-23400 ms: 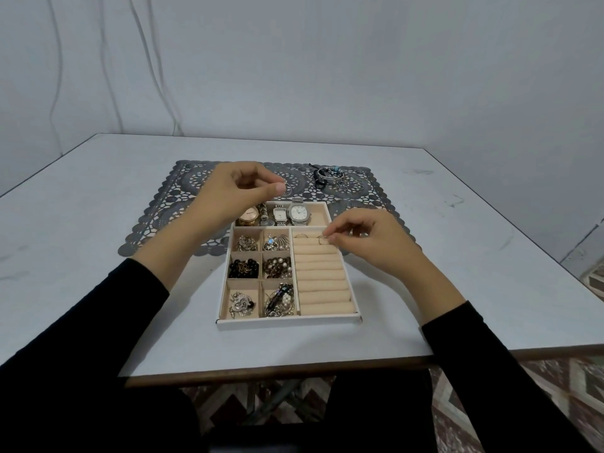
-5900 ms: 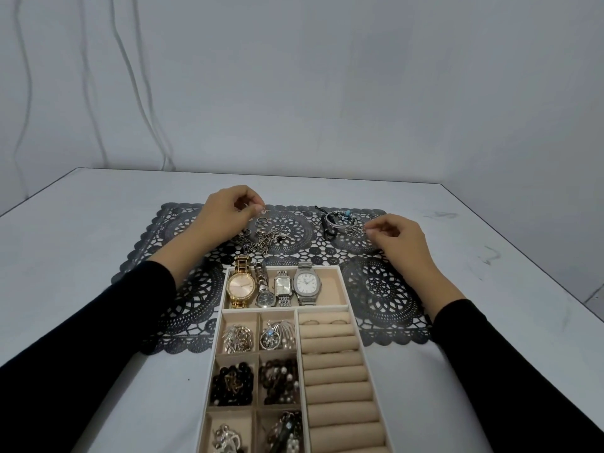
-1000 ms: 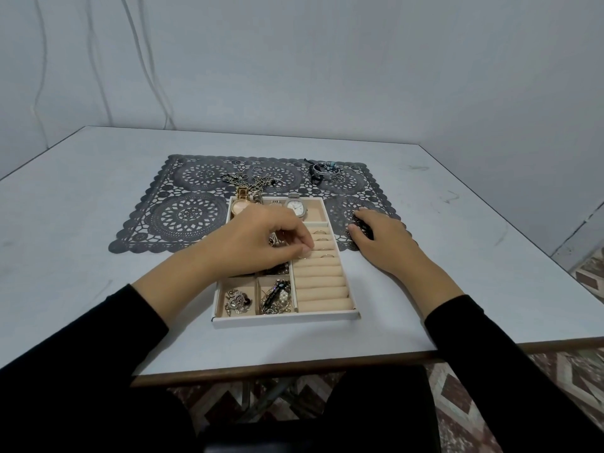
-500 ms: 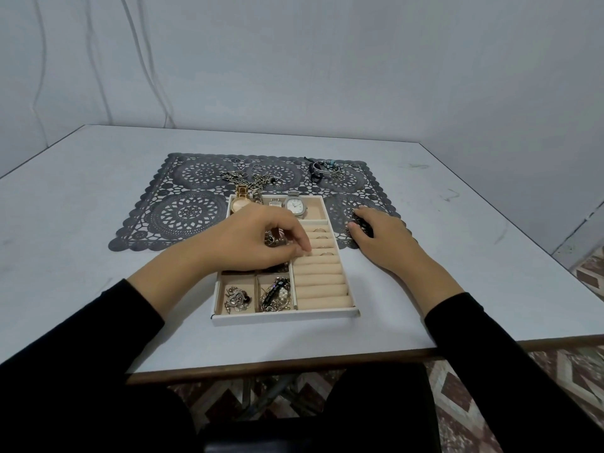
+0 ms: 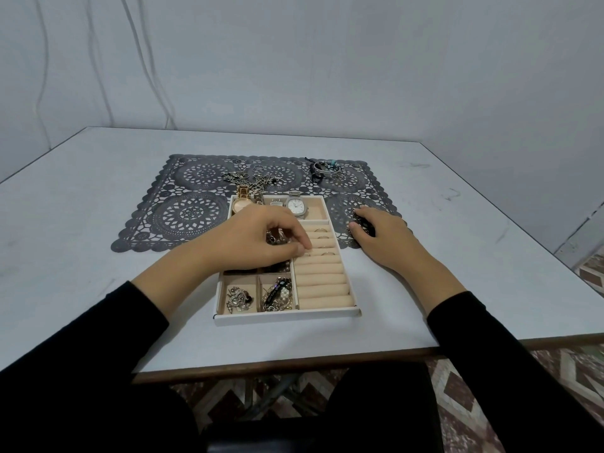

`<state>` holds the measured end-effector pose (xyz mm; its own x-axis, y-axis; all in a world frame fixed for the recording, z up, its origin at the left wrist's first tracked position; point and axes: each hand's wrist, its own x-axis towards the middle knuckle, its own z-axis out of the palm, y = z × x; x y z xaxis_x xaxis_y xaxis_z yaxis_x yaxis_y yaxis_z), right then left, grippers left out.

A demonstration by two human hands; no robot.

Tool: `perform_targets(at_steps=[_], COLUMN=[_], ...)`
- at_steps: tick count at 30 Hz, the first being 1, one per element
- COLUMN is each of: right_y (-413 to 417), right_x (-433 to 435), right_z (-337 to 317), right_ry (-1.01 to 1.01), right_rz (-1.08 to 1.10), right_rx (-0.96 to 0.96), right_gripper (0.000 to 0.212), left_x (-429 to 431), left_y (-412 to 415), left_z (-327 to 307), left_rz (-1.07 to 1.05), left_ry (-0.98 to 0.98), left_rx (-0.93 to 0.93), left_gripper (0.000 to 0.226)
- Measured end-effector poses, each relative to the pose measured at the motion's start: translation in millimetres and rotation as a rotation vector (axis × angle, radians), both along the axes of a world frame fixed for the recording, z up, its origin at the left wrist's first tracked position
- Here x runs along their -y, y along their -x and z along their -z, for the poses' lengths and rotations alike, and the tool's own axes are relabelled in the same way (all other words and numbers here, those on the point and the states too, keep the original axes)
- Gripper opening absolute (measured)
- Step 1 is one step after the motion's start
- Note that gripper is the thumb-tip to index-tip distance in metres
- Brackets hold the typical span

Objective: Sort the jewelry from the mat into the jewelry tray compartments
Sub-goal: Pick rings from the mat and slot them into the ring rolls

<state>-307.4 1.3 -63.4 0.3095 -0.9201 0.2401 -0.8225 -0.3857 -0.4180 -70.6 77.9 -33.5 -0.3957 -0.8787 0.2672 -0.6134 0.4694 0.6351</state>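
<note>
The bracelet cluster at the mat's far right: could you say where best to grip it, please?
Probably the silver bangle's near rim, pinched from above: the hoop lies roughly flat on the mat, its near edge mostly free of the beads and cord.

Pale grey walls (image 5: 327, 60) meet at corner; cables (image 5: 98, 60) hang left; white table (image 5: 81, 207), brown edge; patterned tile floor (image 5: 572, 371)

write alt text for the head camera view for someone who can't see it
A person's left hand touches the ring rolls of a beige jewelry tray on a white table, while the right hand rests on the dark lace mat beside it. Watches lie in the tray's far compartment; bracelets and chains sit on the mat.
</note>
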Motion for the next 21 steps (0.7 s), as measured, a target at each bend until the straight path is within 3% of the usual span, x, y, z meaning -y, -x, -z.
perform_targets(at_steps=[21], right_y=[0.4], right_x=[0.1], right_z=[-0.6], right_ry=[-0.013], right_rz=[0.003], right_rx=[0.027], right_gripper=[0.037], left_x=[1.7], left_y=[2.0], left_z=[-3.1], left_rz=[-0.047], left_ry=[-0.063], left_rx=[-0.016], left_gripper=[0.009])
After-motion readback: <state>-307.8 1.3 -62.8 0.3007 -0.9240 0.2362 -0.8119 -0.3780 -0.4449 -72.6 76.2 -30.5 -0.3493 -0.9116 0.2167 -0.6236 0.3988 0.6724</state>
